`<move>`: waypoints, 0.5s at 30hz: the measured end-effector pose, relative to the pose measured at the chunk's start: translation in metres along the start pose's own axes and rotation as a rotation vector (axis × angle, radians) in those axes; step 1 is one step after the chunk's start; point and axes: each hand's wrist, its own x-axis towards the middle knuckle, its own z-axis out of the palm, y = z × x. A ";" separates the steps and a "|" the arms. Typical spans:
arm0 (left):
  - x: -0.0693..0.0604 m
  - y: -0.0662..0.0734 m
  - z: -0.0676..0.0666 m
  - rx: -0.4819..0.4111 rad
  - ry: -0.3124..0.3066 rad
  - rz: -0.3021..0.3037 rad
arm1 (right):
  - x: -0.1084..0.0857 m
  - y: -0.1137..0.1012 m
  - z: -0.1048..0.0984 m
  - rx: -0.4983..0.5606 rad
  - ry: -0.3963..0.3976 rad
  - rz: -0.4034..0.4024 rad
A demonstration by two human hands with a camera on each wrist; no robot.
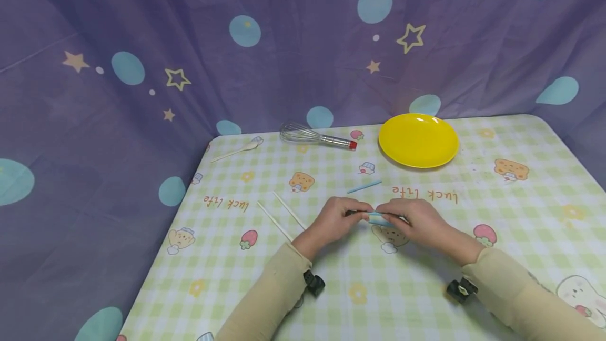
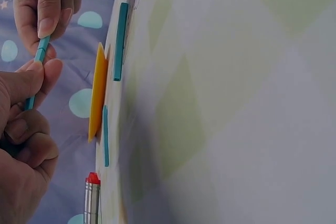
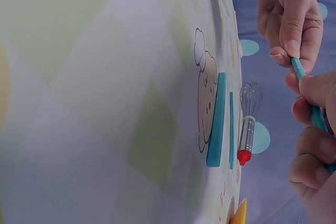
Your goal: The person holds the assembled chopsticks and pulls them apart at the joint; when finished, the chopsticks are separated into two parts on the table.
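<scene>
Both hands are raised over the table and hold one slim teal stick [image 2: 41,51] between them, with a joint line across it. My left hand [image 1: 334,221] pinches one end between thumb and fingers. The other end is gripped by my right hand [image 1: 416,221], whose curled fingers hide part of it in the right wrist view [image 3: 317,145]. Beneath the hands a wider teal bar [image 3: 216,121] lies on the tablecloth. Just beyond it rests a second thin teal stick [image 1: 364,187], apart from the hands.
A yellow plate [image 1: 418,141] stands at the back right. Left of it lie a whisk [image 1: 317,137] with a red handle tip and a pale spoon [image 1: 236,150]. Two white sticks [image 1: 275,221] lie beside my left forearm. A purple patterned curtain [image 1: 303,41] hangs behind the table.
</scene>
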 end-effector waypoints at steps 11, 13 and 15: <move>-0.001 -0.002 0.002 -0.038 0.016 0.016 | -0.001 0.002 -0.003 0.019 0.002 -0.051; -0.001 -0.004 0.001 -0.043 0.022 0.018 | -0.002 0.003 -0.005 0.026 0.003 -0.045; -0.002 -0.005 -0.001 -0.045 0.041 0.001 | -0.003 0.004 -0.007 0.037 0.004 -0.021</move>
